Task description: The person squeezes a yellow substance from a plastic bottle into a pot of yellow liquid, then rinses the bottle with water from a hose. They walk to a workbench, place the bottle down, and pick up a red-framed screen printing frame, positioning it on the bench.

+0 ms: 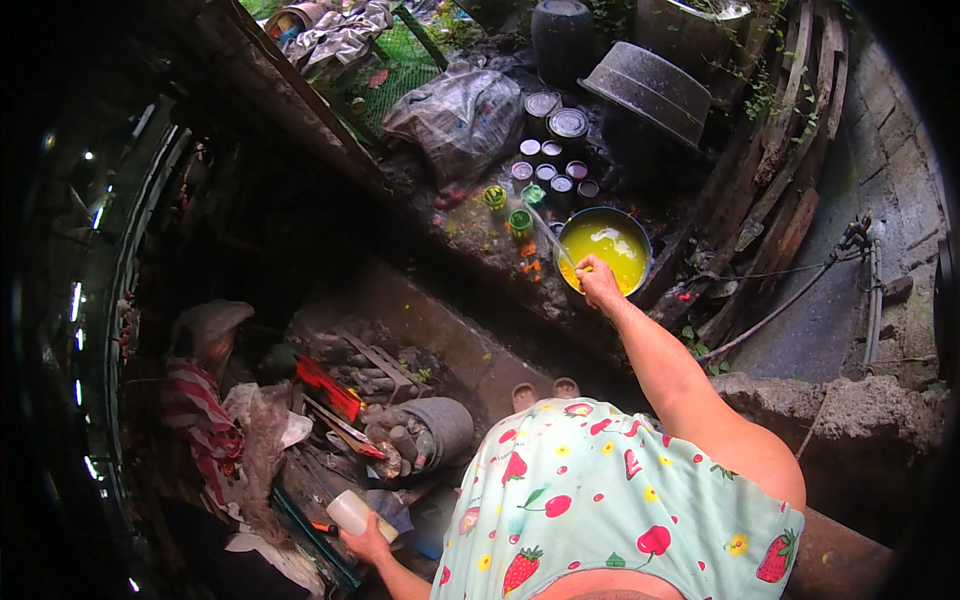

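Note:
My right hand (598, 284) is closed at the near left rim of a round pot (649, 250) of bright yellow liquid (606, 248). It grips a long pale stick (552, 236), which slants up and left past the rim towards the small green-stained cans. Low on the left, my left hand (368, 541) is wrapped round a cream-coloured cylindrical container (349, 512), tilted on its side. Beside that container shows an orange handle (324, 528); I cannot tell whether my hand touches it. What the container holds is hidden.
Several lidded cans (568, 124) and small open green cans (520, 220) stand beyond the pot. A plastic-wrapped bundle (455, 115), a large metal basin (648, 92) and stacked timber (775, 190) lie around. Near my left are a tipped bucket (440, 430) and striped cloth (198, 415).

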Demonstrator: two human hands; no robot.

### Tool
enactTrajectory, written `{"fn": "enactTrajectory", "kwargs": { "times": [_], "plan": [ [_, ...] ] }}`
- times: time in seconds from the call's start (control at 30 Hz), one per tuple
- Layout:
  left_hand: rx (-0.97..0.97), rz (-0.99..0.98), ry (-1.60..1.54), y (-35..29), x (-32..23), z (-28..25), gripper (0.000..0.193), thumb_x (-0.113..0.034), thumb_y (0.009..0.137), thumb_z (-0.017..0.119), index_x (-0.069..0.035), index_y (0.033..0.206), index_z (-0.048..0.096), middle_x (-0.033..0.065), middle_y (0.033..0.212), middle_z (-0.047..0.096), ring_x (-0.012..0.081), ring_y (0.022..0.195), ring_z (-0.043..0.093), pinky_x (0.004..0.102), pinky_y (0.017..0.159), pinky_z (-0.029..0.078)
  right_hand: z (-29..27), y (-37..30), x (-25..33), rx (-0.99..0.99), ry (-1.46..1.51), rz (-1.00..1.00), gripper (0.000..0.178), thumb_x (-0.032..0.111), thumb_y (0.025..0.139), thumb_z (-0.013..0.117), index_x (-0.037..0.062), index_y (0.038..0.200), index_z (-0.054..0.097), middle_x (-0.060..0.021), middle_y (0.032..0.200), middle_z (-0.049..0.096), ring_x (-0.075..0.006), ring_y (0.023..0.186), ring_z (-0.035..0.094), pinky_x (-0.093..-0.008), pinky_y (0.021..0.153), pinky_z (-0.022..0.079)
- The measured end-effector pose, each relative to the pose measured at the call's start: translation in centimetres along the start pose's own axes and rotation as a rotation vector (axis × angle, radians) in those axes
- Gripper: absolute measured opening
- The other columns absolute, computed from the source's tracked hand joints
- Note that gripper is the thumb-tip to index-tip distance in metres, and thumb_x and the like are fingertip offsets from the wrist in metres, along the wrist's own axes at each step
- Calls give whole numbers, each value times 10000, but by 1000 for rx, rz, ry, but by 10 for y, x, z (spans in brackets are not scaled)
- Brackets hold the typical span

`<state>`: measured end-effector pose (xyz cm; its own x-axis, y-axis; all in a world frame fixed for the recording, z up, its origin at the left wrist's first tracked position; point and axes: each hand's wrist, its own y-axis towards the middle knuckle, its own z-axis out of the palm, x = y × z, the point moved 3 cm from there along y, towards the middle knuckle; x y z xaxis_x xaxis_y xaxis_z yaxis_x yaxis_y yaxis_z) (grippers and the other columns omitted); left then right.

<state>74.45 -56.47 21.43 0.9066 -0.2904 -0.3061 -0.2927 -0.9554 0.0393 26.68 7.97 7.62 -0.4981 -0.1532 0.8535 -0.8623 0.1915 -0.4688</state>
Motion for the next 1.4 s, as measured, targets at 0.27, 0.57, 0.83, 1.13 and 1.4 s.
{"fn": "enactTrajectory", "kwargs": {
  "times": [0.27,0.57,0.83,1.13,1.4],
  "plan": [
    [-42,24,55,1,-10,2,871,-410,659,1000,-27,1370,672,236,1289,751,450,1183,719,550,1041,549,2,1,5,-19,2,-19,149,160,1020,637,99,1153,658,-82,677,643,-189,404,543,-377,365,405],
    [-28,37,47,11,-14,10,895,-404,648,1002,-27,1386,665,240,1295,748,451,1185,717,548,1046,548,1,1,5,-53,14,-39,152,145,1013,640,79,1149,658,-82,677,638,-192,398,543,-376,354,401],
    [6,16,36,9,-23,9,938,-413,620,1011,-24,1397,658,246,1336,722,453,1216,700,551,1061,547,-3,-3,6,-106,2,-1,167,141,1014,629,67,1161,652,-81,685,633,-178,388,533,-362,340,385],
    [32,11,51,-1,-22,13,927,-402,645,1008,-39,1415,642,234,1335,718,452,1227,690,558,1067,536,-10,-8,7,-93,1,45,157,153,1011,637,103,1159,657,-77,655,640,-194,404,550,-384,367,408],
    [59,-2,24,-12,-19,17,996,-400,632,1019,-35,1465,613,248,1372,685,459,1255,658,559,1098,515,-7,-2,3,-33,21,25,143,148,1017,632,106,1153,647,-81,687,634,-187,396,527,-374,347,378]
  ]
}}
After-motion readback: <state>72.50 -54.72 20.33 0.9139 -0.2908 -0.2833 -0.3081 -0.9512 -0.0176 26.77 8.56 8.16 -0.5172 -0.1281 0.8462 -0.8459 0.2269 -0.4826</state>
